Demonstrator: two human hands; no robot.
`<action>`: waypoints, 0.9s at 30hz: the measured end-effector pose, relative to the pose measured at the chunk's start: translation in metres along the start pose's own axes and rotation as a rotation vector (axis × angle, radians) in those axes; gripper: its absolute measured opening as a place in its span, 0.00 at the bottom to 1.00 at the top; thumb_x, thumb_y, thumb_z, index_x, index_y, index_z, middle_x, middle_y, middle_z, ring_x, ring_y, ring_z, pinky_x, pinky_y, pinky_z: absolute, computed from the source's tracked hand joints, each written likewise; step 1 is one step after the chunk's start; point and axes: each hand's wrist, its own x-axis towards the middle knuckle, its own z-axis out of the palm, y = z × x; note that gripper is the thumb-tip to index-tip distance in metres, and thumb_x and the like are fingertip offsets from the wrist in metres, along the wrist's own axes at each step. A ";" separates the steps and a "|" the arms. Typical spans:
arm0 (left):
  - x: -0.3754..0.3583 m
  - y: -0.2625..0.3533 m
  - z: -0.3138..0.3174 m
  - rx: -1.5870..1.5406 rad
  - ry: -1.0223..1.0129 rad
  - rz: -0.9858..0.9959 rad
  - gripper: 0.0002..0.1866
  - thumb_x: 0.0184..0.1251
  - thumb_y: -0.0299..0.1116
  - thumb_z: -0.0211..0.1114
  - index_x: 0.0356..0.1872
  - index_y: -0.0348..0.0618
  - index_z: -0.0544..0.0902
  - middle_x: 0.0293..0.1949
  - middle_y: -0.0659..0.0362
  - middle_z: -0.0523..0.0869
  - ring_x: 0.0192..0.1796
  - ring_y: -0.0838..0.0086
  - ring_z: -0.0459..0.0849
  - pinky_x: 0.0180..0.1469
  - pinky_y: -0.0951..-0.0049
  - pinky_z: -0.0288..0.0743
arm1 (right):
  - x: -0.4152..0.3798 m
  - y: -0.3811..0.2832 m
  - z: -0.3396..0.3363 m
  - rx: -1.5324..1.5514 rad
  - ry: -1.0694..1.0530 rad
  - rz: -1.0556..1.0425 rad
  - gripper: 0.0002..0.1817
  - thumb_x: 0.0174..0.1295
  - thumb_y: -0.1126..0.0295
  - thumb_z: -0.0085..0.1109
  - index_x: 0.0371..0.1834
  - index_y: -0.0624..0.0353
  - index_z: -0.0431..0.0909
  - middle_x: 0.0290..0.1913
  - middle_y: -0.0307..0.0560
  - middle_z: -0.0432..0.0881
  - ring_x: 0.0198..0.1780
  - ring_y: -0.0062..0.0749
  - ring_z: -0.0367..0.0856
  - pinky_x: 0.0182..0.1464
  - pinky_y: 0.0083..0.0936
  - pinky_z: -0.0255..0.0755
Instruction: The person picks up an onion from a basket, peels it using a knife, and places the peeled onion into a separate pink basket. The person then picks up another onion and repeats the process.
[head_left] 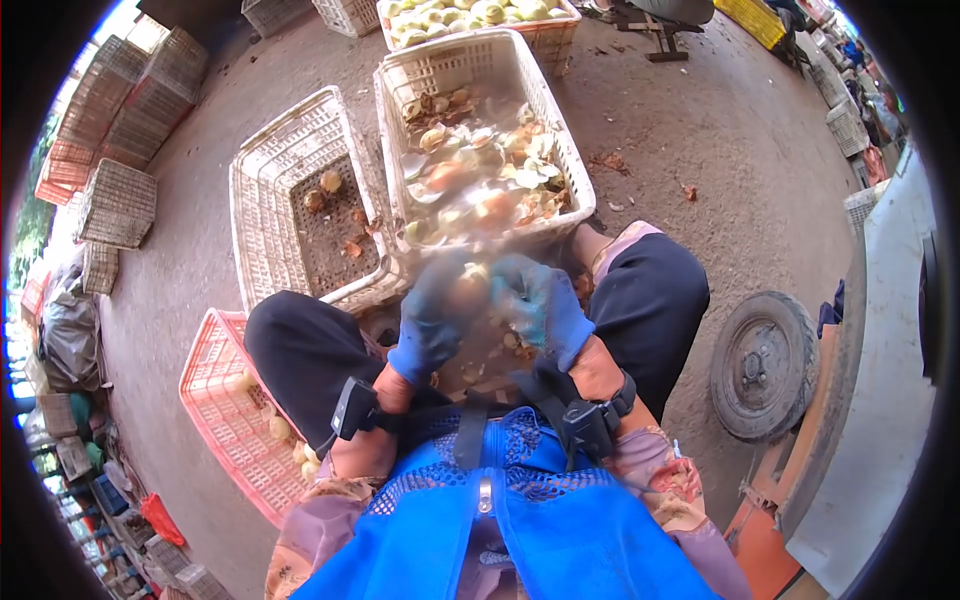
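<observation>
blue vest [430, 540] fills the bottom of the view, with two dark-trousered knees [300, 340] spread ahead of it. between them the gloved left hand [432, 310] and right hand [535, 305] meet near the rim of the middle crate [450, 62].

a pale, roundish thing, most likely an onion [471, 284], sits between the hands, smeared by blur. the left fingers look curled narrowly about its near side. the right fingers are bent in close beside it; whether they pinch the skin, grip a small blade or only touch the onion, i cannot tell.

the middle crate is strewn with loose skins [540, 172] and some onions, part of them blurred. to its left, another crate [270, 200] holds a couple of brown onions [330, 181] and scraps. by the left knee stands a red crate [215, 400] with more onions along its inner side; beyond the middle crate, a far crate [545, 38] is heaped with pale, clean ones.

i judge the step in hand to be peeling, probably partway through this onion. the next move would call for a steady left hold, the right fingers drawing the rest of the skin off over the middle crate, and the thumbs kept clear of any edge hidden there.
</observation>
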 end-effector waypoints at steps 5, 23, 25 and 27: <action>-0.009 -0.008 0.006 0.010 0.016 -0.038 0.29 0.57 0.21 0.75 0.60 0.39 0.75 0.61 0.53 0.79 0.64 0.66 0.77 0.68 0.66 0.69 | 0.003 -0.001 -0.004 -0.226 0.038 -0.089 0.03 0.63 0.71 0.58 0.35 0.57 0.77 0.33 0.55 0.79 0.36 0.55 0.79 0.38 0.44 0.72; 0.009 0.007 0.003 -0.512 0.096 -0.283 0.36 0.48 0.19 0.71 0.63 0.41 0.72 0.62 0.56 0.80 0.64 0.69 0.77 0.66 0.69 0.73 | -0.005 0.000 0.004 0.523 0.008 0.285 0.08 0.68 0.67 0.62 0.45 0.58 0.84 0.25 0.32 0.80 0.28 0.19 0.75 0.32 0.23 0.71; 0.009 0.008 0.002 -0.513 0.091 -0.270 0.36 0.48 0.20 0.72 0.63 0.40 0.72 0.61 0.56 0.80 0.63 0.70 0.78 0.65 0.69 0.73 | -0.005 0.002 0.005 0.487 0.000 0.347 0.07 0.68 0.68 0.61 0.42 0.57 0.85 0.24 0.32 0.79 0.27 0.20 0.75 0.30 0.24 0.70; 0.007 0.013 0.002 -0.536 0.063 -0.288 0.37 0.48 0.20 0.74 0.63 0.41 0.72 0.61 0.57 0.80 0.61 0.70 0.79 0.62 0.68 0.75 | -0.004 0.005 0.006 0.013 0.106 -0.012 0.05 0.69 0.70 0.57 0.41 0.54 0.83 0.25 0.36 0.79 0.24 0.21 0.74 0.25 0.24 0.66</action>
